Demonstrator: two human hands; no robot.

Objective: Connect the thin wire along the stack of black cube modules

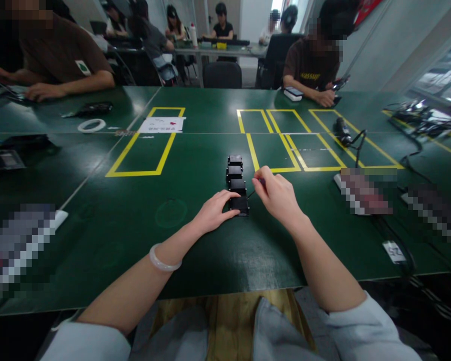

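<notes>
A row of several small black box-like blocks (235, 172) with shiny studs at their sides runs straight away from me on the green table. My left hand (212, 212) is closed around the left side of the nearest black block (240, 204), thumb at its near edge and fingers at its far edge. Pinched in my right hand (279, 197) is a small screwdriver (251, 194). Its thin dark shaft slants down to the left, with the tip by the right side of that block. The fingers hide most of the handle, and whether the tip touches is unclear.
Yellow tape rectangles (161, 174) mark the green table (195, 271). A white paper sheet (161, 125) and tape roll (91, 125) lie back left. At right are a black cylindrical device (343, 131) and cables (432, 116). Two people sit across the table.
</notes>
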